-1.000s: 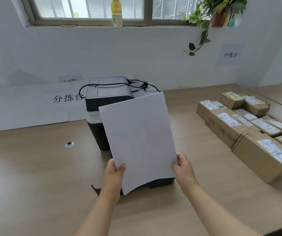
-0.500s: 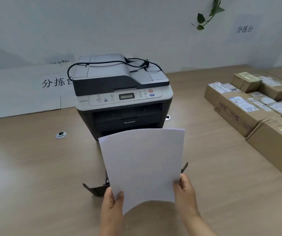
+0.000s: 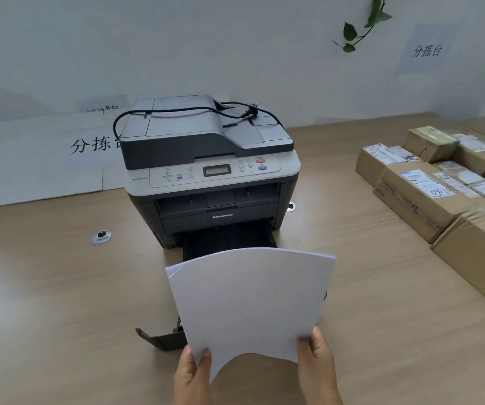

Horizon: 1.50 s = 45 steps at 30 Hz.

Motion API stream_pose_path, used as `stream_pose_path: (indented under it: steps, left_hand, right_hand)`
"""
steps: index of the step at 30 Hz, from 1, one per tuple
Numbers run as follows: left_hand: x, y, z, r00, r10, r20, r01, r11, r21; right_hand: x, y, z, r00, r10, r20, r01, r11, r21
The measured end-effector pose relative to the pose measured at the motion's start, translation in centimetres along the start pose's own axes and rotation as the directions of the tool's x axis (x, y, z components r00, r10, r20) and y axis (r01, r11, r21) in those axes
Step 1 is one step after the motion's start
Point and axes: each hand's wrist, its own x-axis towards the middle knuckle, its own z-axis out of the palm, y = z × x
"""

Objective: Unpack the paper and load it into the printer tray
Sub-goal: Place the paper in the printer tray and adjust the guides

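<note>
A thin white stack of paper (image 3: 250, 299) is held bowed upward in front of me, above the pulled-out black printer tray (image 3: 162, 339). My left hand (image 3: 191, 375) pinches its near left corner. My right hand (image 3: 317, 363) grips its near right corner. The paper hides most of the tray; only the tray's left front corner and its far end at the printer show. The grey and white printer (image 3: 209, 171) stands at the table's middle, with a black power cord (image 3: 176, 112) lying across its lid.
Several cardboard parcels (image 3: 428, 188) are packed along the right side of the wooden table (image 3: 45, 302). A round cable grommet (image 3: 100, 237) sits left of the printer. White sheets with printed characters (image 3: 39, 159) lean at the back left wall.
The paper has come down from in front of the printer to just above the tray and now bows upward. The view has tilted downward, so the window is out of sight.
</note>
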Motion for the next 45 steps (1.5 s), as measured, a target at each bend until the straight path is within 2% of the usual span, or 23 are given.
stream_pose_path:
  steps: [9, 12, 15, 20, 22, 25, 27, 31, 36, 41, 45]
  left_hand:
    - [-0.9, -1.7, 0.2, 0.997, 0.032, -0.068, -0.028, 0.998, 0.061]
    - [-0.7, -2.6, -0.4, 0.992, 0.107, -0.064, -0.092, 0.975, 0.201]
    - [-1.0, -2.1, -0.7, 0.979, 0.199, -0.051, -0.166, 0.911, 0.377]
    - [-1.6, -2.2, -0.9, 0.982, 0.188, 0.002, -0.17, 0.882, 0.441]
    - [-1.4, -2.0, -1.1, 0.991, 0.132, -0.003, -0.118, 0.893, 0.435]
    - [-0.4, -1.0, -1.4, 0.995, -0.091, 0.036, 0.077, 0.953, 0.294]
    - [-0.1, 0.5, -1.2, 0.982, -0.184, 0.052, 0.167, 0.957, 0.238]
    - [0.0, 1.6, -0.9, 0.974, -0.227, -0.001, 0.215, 0.923, 0.317]
    - [1.1, 3.5, -0.2, 0.967, -0.251, -0.051, 0.248, 0.873, 0.42]
    - [2.8, 6.4, 1.1, 0.965, -0.262, -0.012, 0.206, 0.73, 0.652]
    - [3.9, 7.0, 1.2, 0.973, -0.233, 0.008, 0.162, 0.701, 0.695]
  right_hand:
    - [-0.2, 0.6, 0.0, 0.999, 0.044, -0.014, -0.045, 0.998, -0.033]
    - [0.0, 1.1, -0.1, 0.997, 0.074, 0.025, -0.068, 0.98, -0.189]
    - [-0.7, 0.3, -0.6, 0.999, 0.048, 0.01, -0.044, 0.961, -0.273]
    - [-1.3, -1.0, -1.3, 0.999, 0.039, 0.026, -0.028, 0.943, -0.332]
    - [-1.2, -1.6, -1.6, 0.999, 0.022, 0.037, -0.008, 0.94, -0.34]
    - [-0.7, -2.8, -1.9, 0.999, 0.01, 0.043, 0.005, 0.938, -0.347]
    - [-0.3, -3.5, -2.0, 0.999, 0.025, 0.043, -0.007, 0.93, -0.368]
    - [0.6, -4.5, -2.1, 0.994, 0.086, 0.061, -0.053, 0.909, -0.414]
    - [2.1, -6.1, -1.8, 0.989, 0.105, 0.107, -0.038, 0.867, -0.497]
    - [4.0, -8.1, -1.1, 0.985, 0.124, 0.12, -0.039, 0.837, -0.546]
    - [5.4, -8.8, -0.3, 0.976, 0.182, 0.117, -0.081, 0.809, -0.581]
